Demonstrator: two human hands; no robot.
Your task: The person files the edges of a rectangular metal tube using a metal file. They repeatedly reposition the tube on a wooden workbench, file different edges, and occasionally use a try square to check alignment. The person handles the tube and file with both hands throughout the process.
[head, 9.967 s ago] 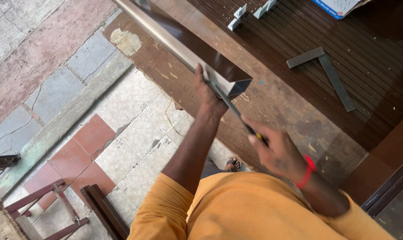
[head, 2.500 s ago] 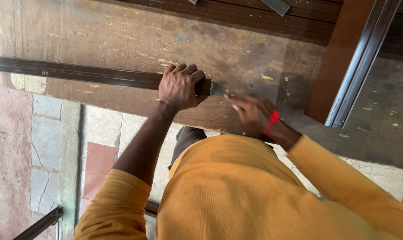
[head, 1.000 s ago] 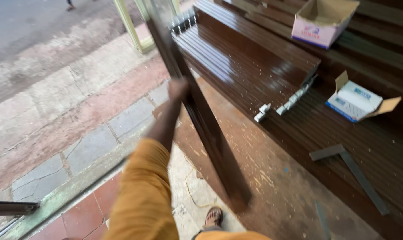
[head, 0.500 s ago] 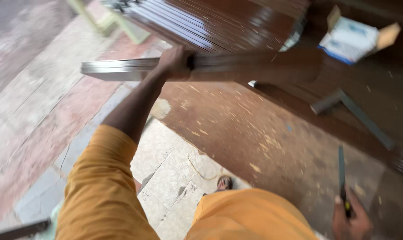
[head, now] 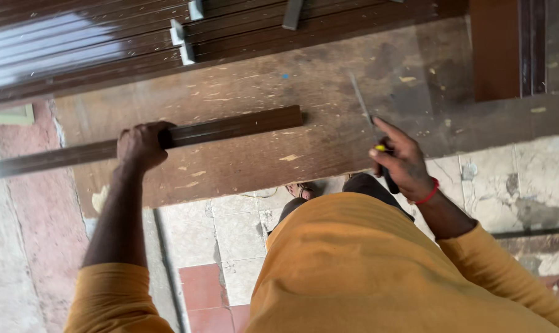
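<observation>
My left hand point(head: 141, 145) is closed around a long dark brown metal profile point(head: 230, 126), which lies flat on the worn brown wooden workbench point(head: 329, 80) and runs out to both sides of my grip. My right hand point(head: 403, 161) grips a thin metal file point(head: 361, 98) with black handle; its blade points away from the hand, over the bench.

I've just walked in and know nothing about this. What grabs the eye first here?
The left hand grips a long dark brown strip lying across the worn wooden bench. At the bench's near edge, the right hand holds a slim file-like tool. Glossy brown profiles are stacked behind.
</observation>
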